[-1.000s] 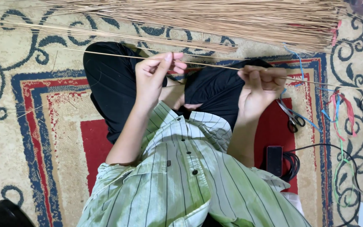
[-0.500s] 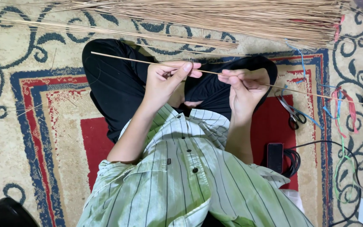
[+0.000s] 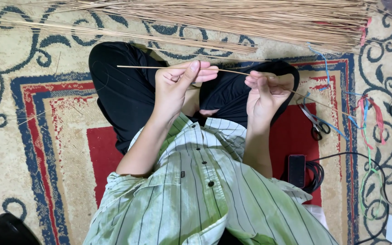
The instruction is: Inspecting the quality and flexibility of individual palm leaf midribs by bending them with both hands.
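Thin stick [image 3: 150,67] partly behind fingers [image 3: 191,72]

One thin stick [image 3: 150,67] held across two hands; one pair of scissors [image 3: 315,123] at three o'clock; one phone [image 3: 296,170]; one big bundle of sticks [image 3: 250,20] at twelve.

Thin straw stick [image 3: 159,67] now sits with its left tip just left of the left hand [image 3: 178,86]; a second ago it ran far out to the left across the carpet, half a second ago its tip was over the black-trousered knee. Stick has slid right through both grips. Left hand is now nearer the middle, thumb up, pinching the stick. Right hand [image 3: 266,93] has moved inward, closer to the left hand than a second ago, fingers curled over the stick. Stick tilt is flatter.
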